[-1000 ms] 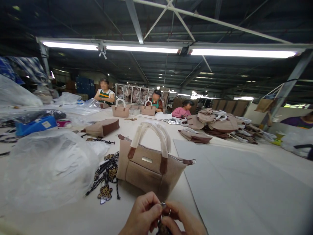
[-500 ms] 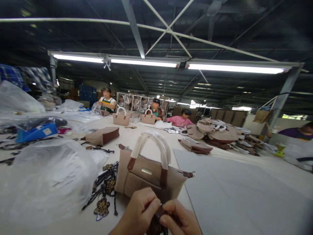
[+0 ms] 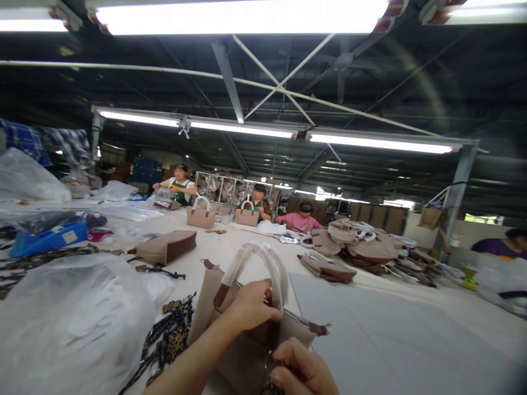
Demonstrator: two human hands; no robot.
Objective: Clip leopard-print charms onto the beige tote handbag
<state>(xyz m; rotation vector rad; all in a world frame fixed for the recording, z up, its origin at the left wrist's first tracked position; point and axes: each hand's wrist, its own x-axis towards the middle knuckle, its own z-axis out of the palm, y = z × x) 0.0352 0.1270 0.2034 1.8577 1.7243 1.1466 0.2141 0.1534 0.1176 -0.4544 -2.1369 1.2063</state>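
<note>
A beige handbag point(image 3: 242, 351) with brown trim stands in front of me, its two handles point(image 3: 236, 263) wrapped in clear film. Across its front reaches my left hand point(image 3: 253, 304), fingers and thumb closed around the brown lower end of the near handle. Low by the bag's front, my right hand point(image 3: 307, 367) pinches a small metal clasp point(image 3: 269, 362) with something dark hanging below it, mostly cut off by the frame edge. Left of the bag lie several leopard-print charms point(image 3: 177, 340) on black cords.
A clear plastic bag of white pieces point(image 3: 82, 323) lies at left, with a blue holder point(image 3: 49, 238) behind it. Another handbag point(image 3: 167, 247) lies beyond. Handbags are piled point(image 3: 362, 244) at back right, beside a grey sheet point(image 3: 391, 323). Several co-workers sit across the table.
My left hand has left the right hand's side and moved up and forward to the handle. The right hand stays low, holding the clasp. The view has tilted upward.
</note>
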